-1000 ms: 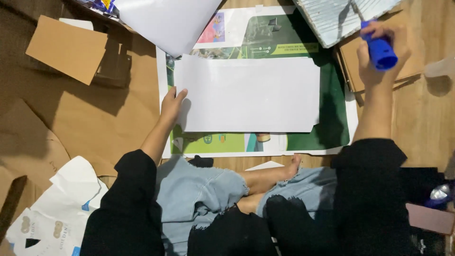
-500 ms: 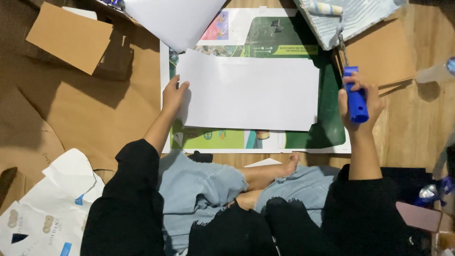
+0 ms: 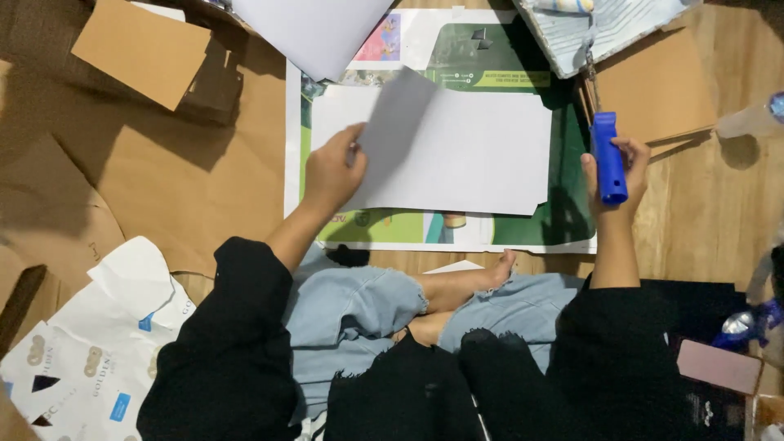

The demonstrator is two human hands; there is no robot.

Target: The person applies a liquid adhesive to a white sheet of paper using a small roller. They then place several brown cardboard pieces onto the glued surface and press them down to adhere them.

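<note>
- The left hand [image 3: 331,173] is closed on the left edge of a white sheet [image 3: 457,151], with the fingers pinched over the paper; that edge is raised and folded over towards the right, showing a grey, shaded underside.
- The rest of the white sheet is laid flat on a green printed poster [image 3: 563,196], which is spread on the floor in front of the crossed legs.
- The right hand [image 3: 614,175] is wrapped around a blue handle [image 3: 607,155], held upright just beside the right edge of the poster; the fingers are curled round it from the right and the thumb is pressed on its left side.
- A thin metal shaft is seen running from the handle's top up to a paint tray [image 3: 604,28] lined with white.
- Brown cardboard pieces [image 3: 143,53] are scattered to the left, and a crumpled printed white paper [image 3: 90,343] lies by the left elbow.
</note>
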